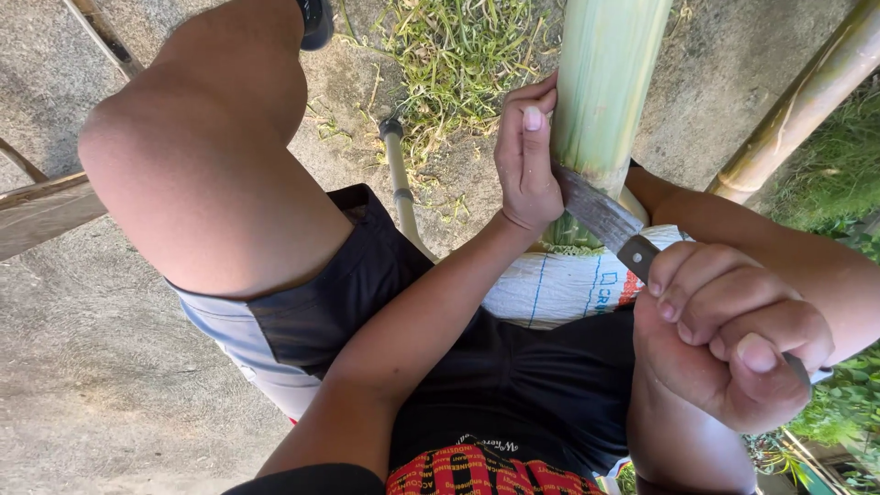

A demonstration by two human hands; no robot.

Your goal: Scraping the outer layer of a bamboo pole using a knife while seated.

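Observation:
A thick pale-green bamboo stalk (605, 82) stands upright between my knees. My left hand (527, 156) grips its left side near the lower end, fingers curled around it. My right hand (729, 344) is closed on the dark handle of a large knife (600, 215), whose grey blade lies against the stalk's lower end, just right of my left hand. The stalk's base rests near a white woven sack (564, 284) on my lap.
My bare left knee (211, 156) rises at the upper left. Green shavings and grass (458, 46) litter the concrete ground. A thin stick (399, 179) lies by my leg. Another bamboo pole (807, 101) leans at the right, wooden planks (41, 206) at the left.

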